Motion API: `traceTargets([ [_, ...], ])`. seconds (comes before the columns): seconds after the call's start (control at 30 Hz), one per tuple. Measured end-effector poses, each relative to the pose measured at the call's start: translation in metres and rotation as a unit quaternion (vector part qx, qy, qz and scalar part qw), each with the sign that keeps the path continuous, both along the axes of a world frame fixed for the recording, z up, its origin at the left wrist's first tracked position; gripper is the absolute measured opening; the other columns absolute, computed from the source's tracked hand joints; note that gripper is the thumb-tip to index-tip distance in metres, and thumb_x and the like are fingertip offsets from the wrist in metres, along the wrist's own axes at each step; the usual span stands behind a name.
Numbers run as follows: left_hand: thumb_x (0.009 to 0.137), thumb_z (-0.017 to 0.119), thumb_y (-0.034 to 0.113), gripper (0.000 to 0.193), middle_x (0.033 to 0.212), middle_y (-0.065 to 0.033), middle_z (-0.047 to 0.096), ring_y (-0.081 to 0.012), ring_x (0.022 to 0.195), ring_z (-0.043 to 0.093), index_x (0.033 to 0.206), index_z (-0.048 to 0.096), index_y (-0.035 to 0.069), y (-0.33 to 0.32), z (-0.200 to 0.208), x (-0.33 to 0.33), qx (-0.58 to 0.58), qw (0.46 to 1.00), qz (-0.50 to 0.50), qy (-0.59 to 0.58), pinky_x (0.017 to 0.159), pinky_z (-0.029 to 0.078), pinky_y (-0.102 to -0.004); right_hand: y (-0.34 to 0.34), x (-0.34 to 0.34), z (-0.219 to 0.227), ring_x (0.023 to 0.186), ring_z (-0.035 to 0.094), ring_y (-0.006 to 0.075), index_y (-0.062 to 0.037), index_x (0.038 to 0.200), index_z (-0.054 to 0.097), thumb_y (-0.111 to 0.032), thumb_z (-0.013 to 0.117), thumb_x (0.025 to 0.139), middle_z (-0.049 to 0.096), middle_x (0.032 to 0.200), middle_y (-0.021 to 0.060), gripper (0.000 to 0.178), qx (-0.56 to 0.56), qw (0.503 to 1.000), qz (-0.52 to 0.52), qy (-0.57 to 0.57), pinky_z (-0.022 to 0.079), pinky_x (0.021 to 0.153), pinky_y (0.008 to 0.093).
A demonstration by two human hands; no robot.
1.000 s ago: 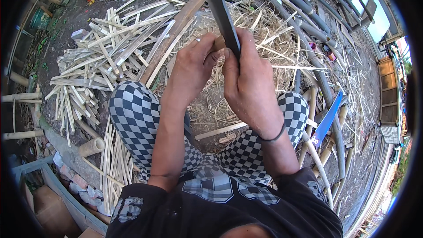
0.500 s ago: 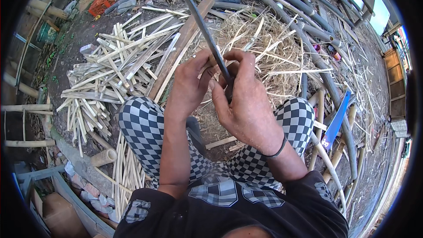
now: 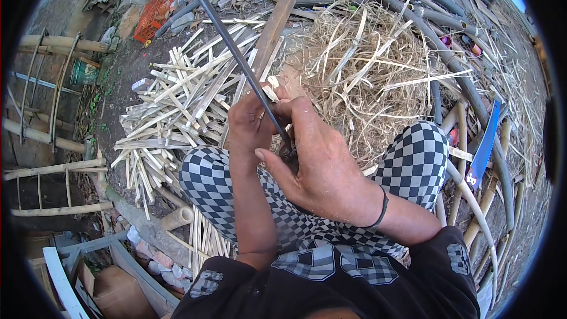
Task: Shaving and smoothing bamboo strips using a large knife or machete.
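In front of my lap, my right hand is closed round the near end of a long, narrow, dark tool. The tool slants away to the upper left; whether it has a cutting edge cannot be made out. My left hand is closed beside it, its fingers bent against the tool. Between the two hands, at the fingertips, a short pale end of a bamboo strip sticks out across the tool. The rest of that strip is hidden by my fingers. A dark band circles my right wrist.
A heap of split bamboo strips lies left, by a wooden plank. Curly shavings pile up ahead. At right, a saw with a blue blade rests among bamboo poles. An orange crate stands far left.
The tool leans further to the left, and my right hand has come lower and closer to me. The strip's pale end shows more plainly. The whole view has shifted slightly.
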State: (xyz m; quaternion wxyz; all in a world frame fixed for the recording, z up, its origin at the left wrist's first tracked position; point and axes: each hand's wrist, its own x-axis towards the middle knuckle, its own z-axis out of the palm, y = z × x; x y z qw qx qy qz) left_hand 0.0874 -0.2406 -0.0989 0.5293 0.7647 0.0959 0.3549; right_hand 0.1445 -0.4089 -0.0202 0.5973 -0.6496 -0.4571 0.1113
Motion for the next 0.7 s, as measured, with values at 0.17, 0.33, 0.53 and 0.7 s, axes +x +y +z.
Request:
traceTargets([
  [0.17, 0.088, 0.068, 0.021, 0.026, 0.092, -0.0078, 0.070, -0.0171, 0.089, 0.065, 0.102, 0.070, 0.000, 0.010, 0.002, -0.004, -0.062, 0.996, -0.023, 0.051, 0.080, 0.051, -0.0314, 0.003, -0.005, -0.003, 0.091, 0.069, 0.0428, 0.0072, 0.128, 0.040, -0.008, 0.075, 0.089, 0.061, 0.108, 0.0289, 0.055, -0.001, 1.000, 0.001, -0.004, 0.058, 0.076, 0.0461],
  [0.33, 0.094, 0.052, 0.048, 0.052, 0.097, -0.0099, 0.066, -0.0241, 0.099, 0.058, 0.092, 0.070, 0.000, 0.013, -0.003, -0.002, -0.165, 0.983, -0.045, 0.068, 0.094, 0.043, -0.0361, 0.007, -0.009, -0.006, 0.093, 0.069, 0.0434, 0.0088, 0.129, 0.038, -0.009, 0.076, 0.089, 0.059, 0.112, 0.0299, 0.058, -0.013, 1.000, -0.002, -0.003, 0.058, 0.077, 0.0461],
  [0.53, 0.094, 0.052, 0.046, 0.050, 0.095, -0.0101, 0.066, -0.0242, 0.101, 0.058, 0.093, 0.069, -0.001, 0.005, 0.002, 0.003, -0.181, 0.983, -0.022, 0.030, 0.095, 0.042, -0.0369, 0.007, -0.011, -0.001, 0.096, 0.068, 0.0444, 0.0103, 0.130, 0.037, -0.009, 0.076, 0.089, 0.058, 0.116, 0.0308, 0.060, -0.037, 0.999, 0.003, 0.012, 0.059, 0.079, 0.0457],
  [0.7, 0.094, 0.058, 0.042, 0.045, 0.098, -0.0108, 0.066, -0.0236, 0.103, 0.059, 0.097, 0.068, -0.001, 0.016, -0.005, -0.002, -0.150, 0.986, -0.071, 0.028, 0.095, 0.045, -0.0369, 0.010, -0.013, -0.001, 0.095, 0.067, 0.0462, 0.0102, 0.128, 0.038, -0.006, 0.074, 0.088, 0.058, 0.116, 0.0315, 0.056, -0.022, 0.999, -0.001, 0.026, 0.058, 0.079, 0.0458],
])
